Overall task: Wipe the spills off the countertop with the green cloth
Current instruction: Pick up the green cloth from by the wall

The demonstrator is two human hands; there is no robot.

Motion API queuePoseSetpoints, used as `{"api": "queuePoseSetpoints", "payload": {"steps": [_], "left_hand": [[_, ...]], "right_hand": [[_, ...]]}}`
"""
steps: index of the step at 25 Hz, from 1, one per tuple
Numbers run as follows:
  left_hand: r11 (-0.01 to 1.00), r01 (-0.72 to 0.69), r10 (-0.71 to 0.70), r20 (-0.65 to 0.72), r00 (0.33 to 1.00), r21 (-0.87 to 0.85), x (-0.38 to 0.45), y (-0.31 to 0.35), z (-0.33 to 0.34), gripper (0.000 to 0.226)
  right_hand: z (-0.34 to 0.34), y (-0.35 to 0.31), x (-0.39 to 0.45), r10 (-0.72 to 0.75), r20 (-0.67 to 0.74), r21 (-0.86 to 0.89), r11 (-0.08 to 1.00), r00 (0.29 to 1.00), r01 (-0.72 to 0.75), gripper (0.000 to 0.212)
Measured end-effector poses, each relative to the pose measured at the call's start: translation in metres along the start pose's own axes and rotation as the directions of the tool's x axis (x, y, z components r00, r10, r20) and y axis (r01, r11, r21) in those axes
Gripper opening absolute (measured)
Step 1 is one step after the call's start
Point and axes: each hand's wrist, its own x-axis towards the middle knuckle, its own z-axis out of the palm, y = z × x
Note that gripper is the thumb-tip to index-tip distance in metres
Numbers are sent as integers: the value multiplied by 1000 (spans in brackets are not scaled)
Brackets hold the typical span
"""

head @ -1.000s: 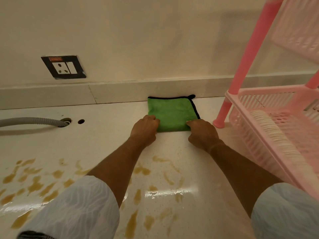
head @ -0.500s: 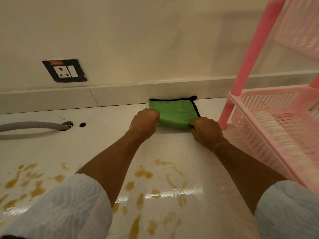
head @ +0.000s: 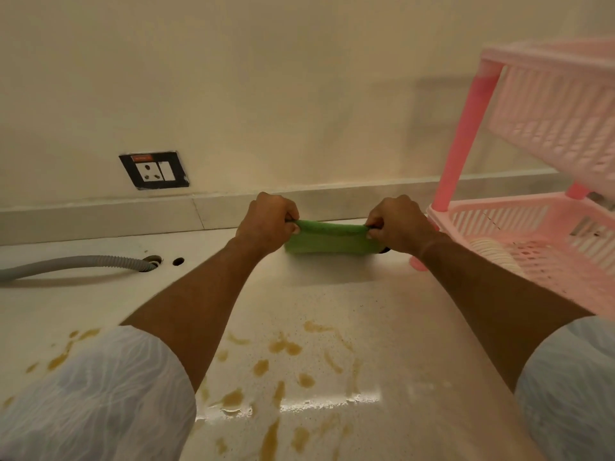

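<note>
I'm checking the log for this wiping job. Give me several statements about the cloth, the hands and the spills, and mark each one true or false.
1. Both hands grip the green cloth by its upper corners, left hand at one end and right hand at the other. True.
2. The brown spills have been wiped away. False: brown patches cover the countertop near the person.
3. The cloth is spread flat over the spills. False: it is held near the back wall, beyond the spills.
4. A pink rack stands to the right of the cloth. True.
5. A grey hose enters a hole in the countertop on the left. True.
</note>
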Motion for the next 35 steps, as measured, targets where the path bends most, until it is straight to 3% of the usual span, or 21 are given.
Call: {"api": "queuePoseSetpoints", "payload": {"steps": [10,17,26,35], "left_hand": [[998,43,-43,-7,999,-55,-34,14,-138,25],[987,141,-140,16,990,-72,-93,3,-221,24],[937,345,-335,126,934,-60,-170,-50,-290,24],[933,360,-353,123,927,-32,-221,-170,-320,22]], "right_hand": [[-120,-85,-2,-70,183,99,994,981,52,20],[-166,-162,-26,-159,337,270,961,928,66,21],[-139,-271,-39,-259,431,319,940,864,122,25],[-64,-387,-35,-255,401,352,930,880,109,20]]}}
